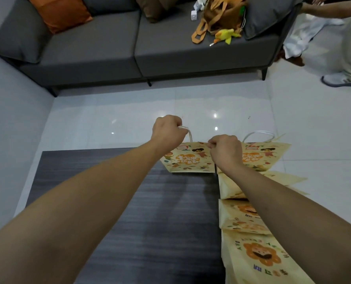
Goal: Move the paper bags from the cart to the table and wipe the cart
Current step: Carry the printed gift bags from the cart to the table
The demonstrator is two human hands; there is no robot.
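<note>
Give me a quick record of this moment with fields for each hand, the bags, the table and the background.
left hand: grips the white handle of the far paper bag
right hand: pinches that bag's top edge
other bags: lying along the table's right side
table: dark, wood-grained
background: grey sofa, brown tote
</note>
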